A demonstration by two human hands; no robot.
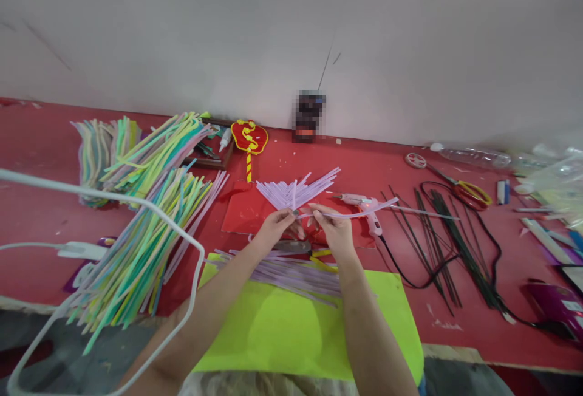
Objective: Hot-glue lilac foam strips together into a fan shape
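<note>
My left hand (279, 225) pinches the lower tip of a V-shaped, feather-like piece made of lilac pipe cleaners (296, 192). Close by on the right, my right hand (333, 225) grips a single lilac pipe cleaner (380, 206), whose free end sticks out to the right. Its inner end reaches toward the left fingertips; whether it touches the V-shaped piece I cannot tell. Beneath both hands lies a loose bunch of lilac pipe cleaners (291, 276), with yellow-handled pliers (324, 262) partly hidden there. A pink glue gun (362, 201) rests just beyond my right hand.
Multicoloured pipe cleaners (146, 250) cover the left side, behind a white curved frame (200, 256). A red and yellow fan-shaped ornament (249, 138) and a phone (308, 118) are at the back. Green wire stems (464, 256), scissors (469, 192) and a plastic bottle (476, 156) lie right.
</note>
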